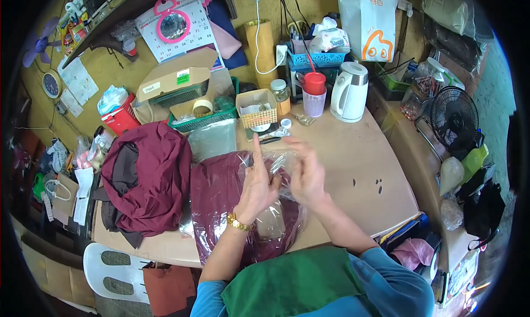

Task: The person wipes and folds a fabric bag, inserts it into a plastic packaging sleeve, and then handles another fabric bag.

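Note:
My left hand (pixel 258 183), with a gold watch on the wrist, is held over a clear plastic bag (pixel 221 206) with folded maroon cloth inside. Its index finger points up and the thumb stands apart. Close by on the right, my right hand (pixel 308 176) has its fingers curved toward the left and smeared by motion. Crumpled clear plastic (pixel 282 163) at the bag's upper end shows between the two hands; whether the right fingers grip it is unclear. A beige patch (pixel 270 222) shows through the bag below my hands.
A heap of maroon and dark cloth (pixel 149 173) lies on the table's left part. Along the back stand a green basket (pixel 207 122), a woven box (pixel 256 108), a jar (pixel 280 96), a lilac cup (pixel 314 101) and a white kettle (pixel 350 91). A white chair (pixel 113 270) is at lower left.

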Demonstrator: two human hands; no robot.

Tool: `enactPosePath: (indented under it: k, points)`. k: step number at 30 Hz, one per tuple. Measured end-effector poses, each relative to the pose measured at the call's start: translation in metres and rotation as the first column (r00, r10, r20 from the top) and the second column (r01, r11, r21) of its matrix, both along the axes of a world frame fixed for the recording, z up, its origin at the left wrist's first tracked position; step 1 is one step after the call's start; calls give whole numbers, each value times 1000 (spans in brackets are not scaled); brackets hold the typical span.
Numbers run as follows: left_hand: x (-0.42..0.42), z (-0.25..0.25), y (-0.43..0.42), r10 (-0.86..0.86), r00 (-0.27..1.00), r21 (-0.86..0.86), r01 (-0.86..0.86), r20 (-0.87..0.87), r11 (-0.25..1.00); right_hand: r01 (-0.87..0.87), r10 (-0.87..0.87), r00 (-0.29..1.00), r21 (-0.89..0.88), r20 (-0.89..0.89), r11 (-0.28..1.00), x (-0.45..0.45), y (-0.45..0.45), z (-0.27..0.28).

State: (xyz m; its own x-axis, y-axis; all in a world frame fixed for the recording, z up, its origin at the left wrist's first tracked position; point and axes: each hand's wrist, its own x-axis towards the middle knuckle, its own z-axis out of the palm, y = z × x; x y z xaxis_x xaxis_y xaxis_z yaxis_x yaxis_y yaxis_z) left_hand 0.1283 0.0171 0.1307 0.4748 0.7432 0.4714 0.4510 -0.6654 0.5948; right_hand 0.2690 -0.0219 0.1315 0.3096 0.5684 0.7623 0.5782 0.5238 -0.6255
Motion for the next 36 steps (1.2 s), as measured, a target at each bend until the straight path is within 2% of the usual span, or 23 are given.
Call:
enactPosePath:
  k: [1, 3, 5, 7, 9, 10, 11, 12, 13, 14, 20, 21, 22, 24, 27, 29, 30, 31, 32, 33, 34, 35, 36]
  points:
    - [4, 2, -7, -18, 996, -78, 24, 86, 997, -21, 13, 985, 46, 172, 999, -5, -3, 0]
    - [5, 1, -14, -35, 984, -156, 63, 172, 986, -39, 49, 973, -52, 226, 998, -3, 4, -8]
    - [-1, -1, -17, -23, 994, 191, 3, 105, 982, 76, 69, 940, -404, 333, 911, 8, 11, -11]
    - [-12, -17, -21, -32, 998, 174, 23, 50, 985, 35, 119, 946, -462, 300, 886, 18, 13, -7]
    - [-17, -21, -26, 63, 989, 476, 9, -136, 879, -9, 170, 950, -522, 262, 853, 25, 17, -16]
    - [-17, -21, -29, 170, 968, 501, -55, -186, 864, -164, 285, 947, -535, 151, 829, 29, 27, -33]
    - [-16, -22, -30, 171, 968, 497, -57, -186, 866, -316, 395, 918, -530, 38, 787, 30, 30, -37]
    - [-15, -24, -30, 255, 949, 512, -129, -183, 849, -318, 397, 917, -533, 36, 784, 33, 30, -38]
    - [-13, -25, -31, 338, 924, 527, -200, -179, 826, -569, 562, 795, -603, -228, 560, 34, 27, -30]
    - [-8, -30, -30, 302, 951, 491, -232, -67, 840, -767, 632, 600, -576, -490, 282, 35, 24, -26]
    - [-11, -40, -20, 115, 984, 434, -163, 134, 886, -864, 627, 443, -491, -641, 108, 27, 21, -41]
    - [-10, -39, -22, 116, 984, 431, -163, 133, 887, -865, 625, 442, -490, -644, 106, 24, 23, -46]
    - [-9, -37, -25, 123, 982, 418, -173, 144, 892, -851, 585, 517, -446, -625, 276, 18, 25, -51]
    - [-10, -35, -30, 131, 979, 401, -183, 153, 898, -809, 530, 585, -394, -614, 436, 20, 23, -51]
    - [-18, -34, -34, 167, 974, 368, -212, 150, 906, -765, 531, 642, -424, -553, 484, 32, 16, -33]
    - [-27, -32, -38, 100, 979, 190, -134, 179, 973, -756, 470, 524, -134, -710, 641, 31, 13, -35]
    - [-31, -34, -40, 37, 966, 9, -41, 256, 999, -756, 469, 524, -136, -711, 640, 31, 12, -34]
    - [-34, -33, -38, 40, 966, 4, -42, 256, 999, -762, 450, 403, -20, -797, 647, 31, 9, -32]
    - [-37, -30, -37, 4, 938, -200, 70, 347, 977, -750, 429, 267, 93, -863, 655, 29, 4, -29]
    - [-39, -28, -36, -10, 897, -379, 196, 442, 904, -752, 426, 265, 91, -865, 653, 26, -6, -23]
    - [-40, -28, -35, 14, 893, -378, 177, 449, 909, -704, 497, 633, -172, -594, 689, 19, -21, -10]
    - [-40, -21, -36, 16, 893, -375, 173, 450, 911, -541, 514, 839, -377, -179, 752, 13, -29, -1]
    - [-40, -10, -41, 30, 945, -219, 44, 324, 975, -335, 384, 857, -195, 344, 922, 9, -29, 1]
